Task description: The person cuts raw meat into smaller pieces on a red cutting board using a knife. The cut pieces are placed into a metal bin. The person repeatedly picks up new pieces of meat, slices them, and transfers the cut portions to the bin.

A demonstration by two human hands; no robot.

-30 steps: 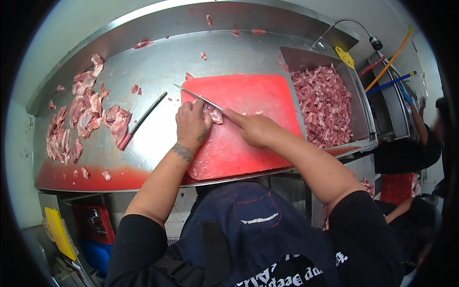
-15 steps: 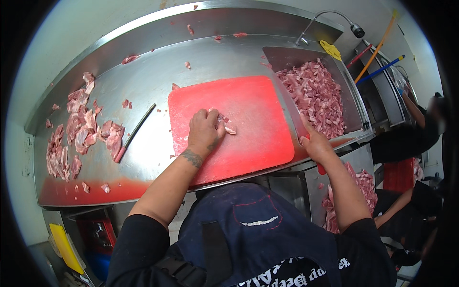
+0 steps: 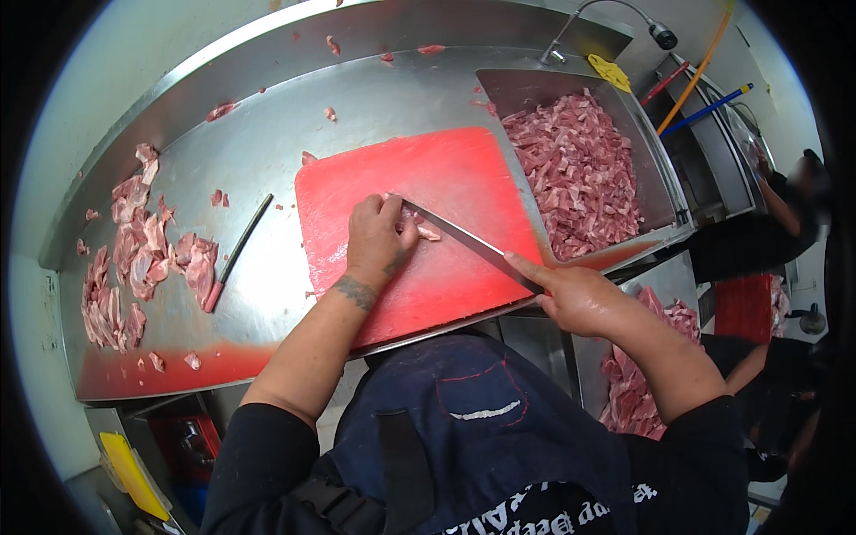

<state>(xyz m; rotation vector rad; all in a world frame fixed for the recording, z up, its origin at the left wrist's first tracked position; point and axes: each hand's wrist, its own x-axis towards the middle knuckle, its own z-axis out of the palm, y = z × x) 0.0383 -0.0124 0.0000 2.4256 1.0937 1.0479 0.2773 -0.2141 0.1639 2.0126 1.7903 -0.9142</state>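
Observation:
On the red cutting board (image 3: 464, 169), my left hand (image 3: 378, 236) presses a piece of raw meat (image 3: 426, 230) with bent fingers, covering part of it. My right hand (image 3: 571, 294) grips a knife (image 3: 464, 235) by its handle, which is mostly hidden in the fist. The long blade reaches leftward across the board. Its tip lies close to the fingers of my left hand, over the meat.
Cut meat strips fill a sink (image 3: 499, 87) right of the board. Larger meat pieces (image 3: 143, 241) and a sharpening steel (image 3: 241, 250) lie left on the steel counter (image 3: 267, 134). A faucet (image 3: 660, 36) arches over the sink. Another person (image 3: 744, 259) stands at right.
My right hand has brought the knife from beside the sink leftward over the board, to the meat. My left hand stays on the meat. The view has shifted slightly.

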